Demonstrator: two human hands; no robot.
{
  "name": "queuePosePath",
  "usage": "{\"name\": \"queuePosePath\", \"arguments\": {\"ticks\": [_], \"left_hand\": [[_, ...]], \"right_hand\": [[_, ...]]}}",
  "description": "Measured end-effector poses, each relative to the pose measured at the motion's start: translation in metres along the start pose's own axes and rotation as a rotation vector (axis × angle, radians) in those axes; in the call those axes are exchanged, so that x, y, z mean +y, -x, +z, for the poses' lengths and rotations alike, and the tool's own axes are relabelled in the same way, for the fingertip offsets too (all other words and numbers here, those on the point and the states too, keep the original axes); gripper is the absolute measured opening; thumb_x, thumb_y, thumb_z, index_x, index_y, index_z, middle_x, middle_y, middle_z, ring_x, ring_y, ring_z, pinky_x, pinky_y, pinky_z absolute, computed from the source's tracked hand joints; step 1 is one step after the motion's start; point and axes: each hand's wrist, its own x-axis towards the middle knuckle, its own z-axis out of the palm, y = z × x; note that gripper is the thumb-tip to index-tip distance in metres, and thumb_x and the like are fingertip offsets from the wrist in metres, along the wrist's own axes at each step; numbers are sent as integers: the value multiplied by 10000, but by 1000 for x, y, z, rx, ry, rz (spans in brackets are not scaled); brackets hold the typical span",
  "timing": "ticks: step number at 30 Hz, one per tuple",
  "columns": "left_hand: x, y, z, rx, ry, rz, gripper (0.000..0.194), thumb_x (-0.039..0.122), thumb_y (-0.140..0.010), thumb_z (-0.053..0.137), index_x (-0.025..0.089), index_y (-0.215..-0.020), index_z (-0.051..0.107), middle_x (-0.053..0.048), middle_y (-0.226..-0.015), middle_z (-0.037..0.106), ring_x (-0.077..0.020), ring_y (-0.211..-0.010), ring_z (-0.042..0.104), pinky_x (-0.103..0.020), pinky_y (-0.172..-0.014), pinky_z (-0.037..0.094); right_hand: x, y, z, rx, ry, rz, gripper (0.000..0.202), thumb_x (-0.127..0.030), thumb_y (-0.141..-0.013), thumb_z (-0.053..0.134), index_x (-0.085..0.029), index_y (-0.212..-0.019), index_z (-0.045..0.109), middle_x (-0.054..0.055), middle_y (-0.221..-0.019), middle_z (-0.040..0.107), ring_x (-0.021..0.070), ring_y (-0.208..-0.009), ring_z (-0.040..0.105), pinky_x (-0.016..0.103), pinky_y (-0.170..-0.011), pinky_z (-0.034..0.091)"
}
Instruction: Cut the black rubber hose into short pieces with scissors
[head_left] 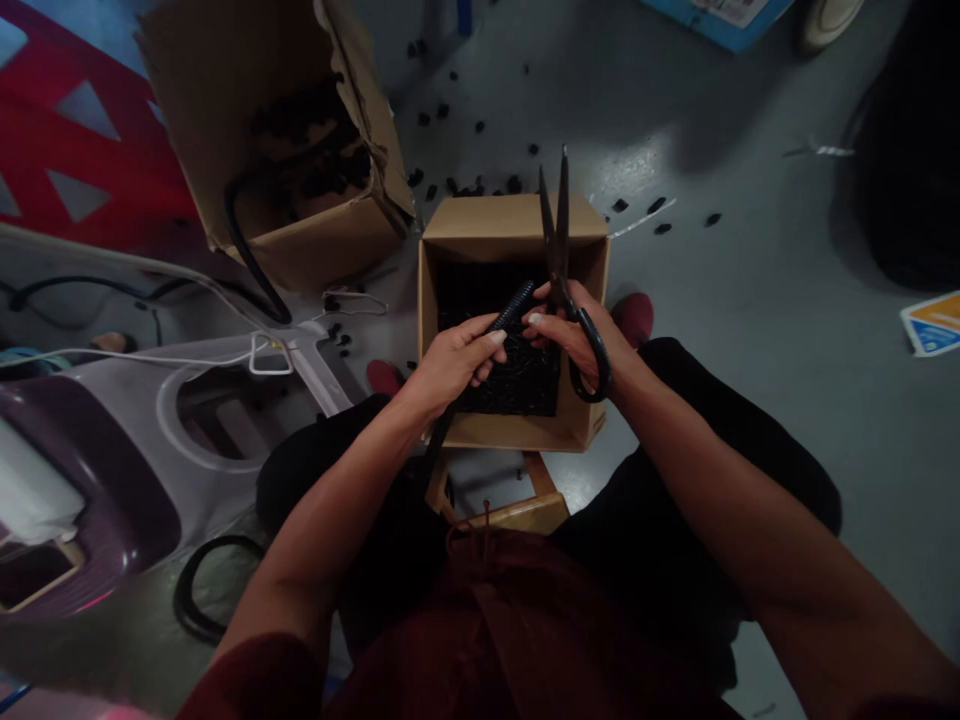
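Two open cardboard boxes (517, 218) | right grip (574, 330) grasps one pair of scissors (561, 240), blades parted | left grip (465, 355) grasps one tube (516, 304), black, ribbed, slim

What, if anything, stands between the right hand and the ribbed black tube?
Nothing visible does. The left hand holds the ribbed black tube over the open cardboard box, its end close to the right hand, which holds scissors. Whether fingertips touch it is unclear.
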Motion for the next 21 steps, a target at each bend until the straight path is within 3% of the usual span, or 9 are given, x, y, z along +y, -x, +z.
{"name": "queuePosePath", "arguments": {"ticks": [5, 9, 12, 16, 18, 21], "left_hand": [[6, 3, 12, -71, 258, -99, 196, 318, -883, 521, 131, -898, 579, 27, -678, 528, -21, -456, 407, -162, -418, 301], [13, 5, 19, -83, 266, -118, 213, 337, -903, 492, 139, -830, 522, 32, -656, 509, -15, -438, 388, -147, -401, 279], [17, 7, 19, -97, 184, -110, 175, 308, -896, 502, 145, -832, 510, 43, -646, 487, -13, -443, 387, -144, -412, 296], [16, 7, 16, -94, -44, -62, 179, 291, -886, 500, 154, -994, 541, 28, -706, 532, -29, -494, 437, -164, -485, 380], [13, 6, 15, -37, -185, -11, 237, 257, -880, 493, 162, -1093, 536, -6, -813, 591, -55, -572, 505, -199, -570, 444], [10, 4, 14, 101, -369, 130, 317, 147, -844, 500, 174, -1157, 540, -57, -1061, 618, -127, -863, 591, -281, -813, 480]], "right_hand": [[-14, 0, 7, 27, 1, 19, 365, -427, -758, 632, -231, -1032, 493, 4, -826, 598, 184, -766, 623, 338, -683, 530], [-24, -1, 11, 114, 14, 66, 329, -402, -727, 664, -230, -969, 524, -18, -739, 564, 151, -642, 586, 315, -619, 498], [-21, -4, 10, 147, -95, 69, 302, -350, -709, 689, -248, -942, 525, -27, -701, 543, 139, -607, 568, 300, -586, 479], [-11, -7, 6, 105, -149, -6, 246, -343, -760, 657, -297, -967, 531, -26, -714, 542, 158, -645, 600, 312, -591, 500], [-10, -5, 5, 141, -94, -43, 238, -329, -763, 659, -323, -972, 545, -30, -723, 527, 164, -643, 601, 315, -580, 498], [-14, -2, 3, 218, 67, -99, 251, -292, -757, 670, -335, -980, 563, -34, -732, 528, 163, -630, 594, 318, -583, 494]]}}
